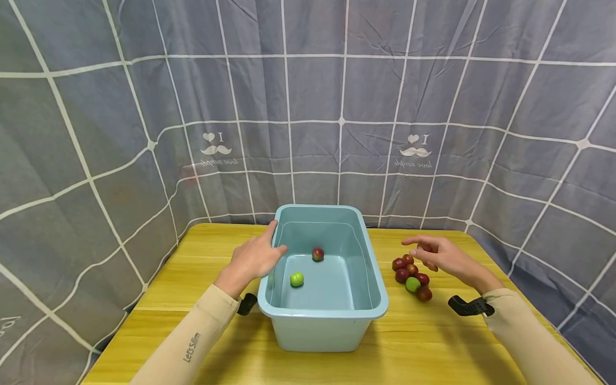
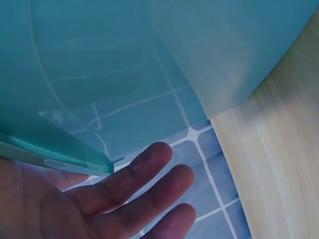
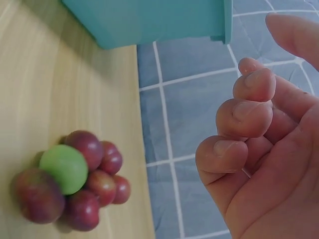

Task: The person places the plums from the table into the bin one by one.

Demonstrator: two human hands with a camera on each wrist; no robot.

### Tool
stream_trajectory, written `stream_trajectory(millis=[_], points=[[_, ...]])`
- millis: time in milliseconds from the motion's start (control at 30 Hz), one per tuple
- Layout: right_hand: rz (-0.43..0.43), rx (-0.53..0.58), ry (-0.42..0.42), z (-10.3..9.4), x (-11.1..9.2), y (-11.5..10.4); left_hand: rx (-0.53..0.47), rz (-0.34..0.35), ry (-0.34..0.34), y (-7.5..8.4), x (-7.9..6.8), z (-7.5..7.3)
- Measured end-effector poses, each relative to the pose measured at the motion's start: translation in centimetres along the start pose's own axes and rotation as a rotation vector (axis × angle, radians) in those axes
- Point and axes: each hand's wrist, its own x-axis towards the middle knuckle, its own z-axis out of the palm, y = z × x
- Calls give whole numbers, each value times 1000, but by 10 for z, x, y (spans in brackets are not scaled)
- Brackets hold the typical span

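Note:
My left hand (image 1: 252, 259) rests on the left rim of a light-blue plastic tub (image 1: 327, 313), its thumb over the rim. In the left wrist view, its loosely extended fingers (image 2: 149, 194) lie outside the tub wall (image 2: 114, 64). Inside the tub are a dark red plum (image 1: 317, 254) and a round green fruit (image 1: 297, 279), apart from each other. Right of the tub, my right hand (image 1: 445, 259) hovers over several dark red plums (image 1: 401, 275) clustered around a green fruit (image 1: 412, 284). Its fingers (image 3: 244, 118) are loosely curled and hold nothing.
The tub stands on a yellow wood-grain table (image 1: 202, 299), whose far edge meets a grey curtain (image 1: 313, 144) with white grid lines. Black straps (image 1: 469, 306) are worn on both wrists. The tub wall (image 3: 154, 22) rises between the plum cluster and my left hand.

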Motion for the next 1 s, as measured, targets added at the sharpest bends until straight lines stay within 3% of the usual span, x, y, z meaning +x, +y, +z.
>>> stream_trajectory(millis=[300,800,1000], points=[[76,50,33,2,-21,24,15,-2,0,1,1,0],[127,104,89,13,-40,49,15,-7,10,0,-1,0],[129,120,159,22,-44,66,11,-7,13,0,0,-1]])
